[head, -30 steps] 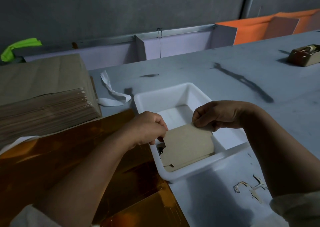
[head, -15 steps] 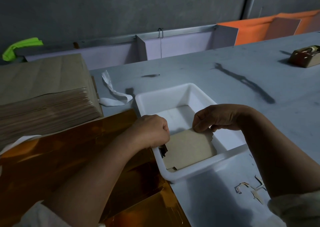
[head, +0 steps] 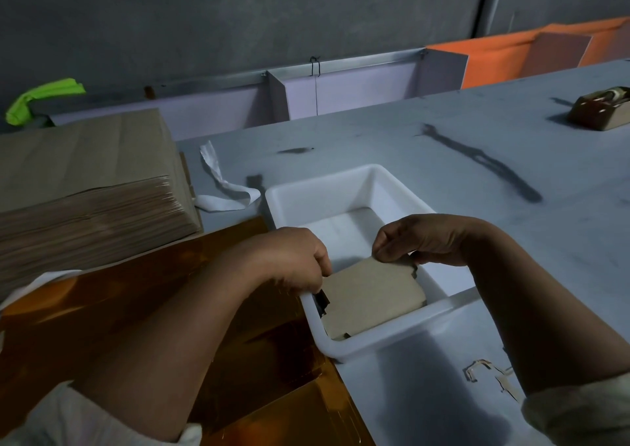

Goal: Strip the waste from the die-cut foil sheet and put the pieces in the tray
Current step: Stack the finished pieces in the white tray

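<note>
Placement step: right hand (head: 426, 241) pinches the far edge of the die-cut piece (head: 371, 295), and left hand (head: 293, 261) curls closed on its left edge, probably for level, square seating. The piece lies inside the near end of the tray (head: 341, 179), centre frame. Foil sheet (head: 170, 275) lies lower left. Waste scraps (head: 484, 374) lie lower right, outside the tray.

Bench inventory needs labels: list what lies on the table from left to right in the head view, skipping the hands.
stack of brown sheets → white paper strip → white tray → dark smear → tape dispenser
</note>
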`<state>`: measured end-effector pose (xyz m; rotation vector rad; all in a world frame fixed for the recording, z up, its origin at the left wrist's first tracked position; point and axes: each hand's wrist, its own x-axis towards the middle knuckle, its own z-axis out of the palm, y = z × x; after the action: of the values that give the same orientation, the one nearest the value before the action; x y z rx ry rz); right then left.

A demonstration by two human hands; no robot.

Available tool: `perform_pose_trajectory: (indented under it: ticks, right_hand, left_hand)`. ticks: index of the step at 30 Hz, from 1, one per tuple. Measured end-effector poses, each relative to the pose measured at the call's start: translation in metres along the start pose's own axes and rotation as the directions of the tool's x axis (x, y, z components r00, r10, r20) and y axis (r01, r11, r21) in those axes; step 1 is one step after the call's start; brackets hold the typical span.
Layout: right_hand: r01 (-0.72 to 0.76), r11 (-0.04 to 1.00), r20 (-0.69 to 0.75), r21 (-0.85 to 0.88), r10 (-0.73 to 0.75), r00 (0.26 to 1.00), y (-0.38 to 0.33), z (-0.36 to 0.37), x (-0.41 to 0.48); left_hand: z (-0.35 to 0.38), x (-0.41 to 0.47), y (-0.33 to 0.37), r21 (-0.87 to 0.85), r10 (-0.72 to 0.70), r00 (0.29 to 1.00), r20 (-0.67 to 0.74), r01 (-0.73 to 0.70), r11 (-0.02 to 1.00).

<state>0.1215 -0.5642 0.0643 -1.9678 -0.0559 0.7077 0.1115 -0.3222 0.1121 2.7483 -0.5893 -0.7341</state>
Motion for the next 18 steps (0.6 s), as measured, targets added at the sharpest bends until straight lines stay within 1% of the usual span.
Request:
perform_pose_trajectory:
  ticks: [4,7,13,18]
  right_hand:
    - [0.001,1.0,-0.001,0.014,-0.001,1.0,0.002,0.0,0.002]
    - [0.006,0.999,0.003,0.031,-0.006,1.0,0.002,0.0,0.003]
    - [0.011,1.0,0.02,0.019,-0.011,1.0,0.002,0.0,0.002]
    - [0.03,0.999,0.028,0.015,-0.031,0.999,0.002,0.001,0.0]
  left_hand:
    - [0.006,0.002,0.009,0.257,0.027,0.999,-0.03,-0.018,0.966]
    - [0.013,0.007,0.012,0.359,0.047,0.998,-0.05,-0.026,0.933]
    - [0.016,0.009,0.012,0.397,0.067,0.995,-0.079,-0.03,0.917]
    - [0.009,0.005,0.014,0.39,0.032,0.999,-0.027,-0.019,0.921]
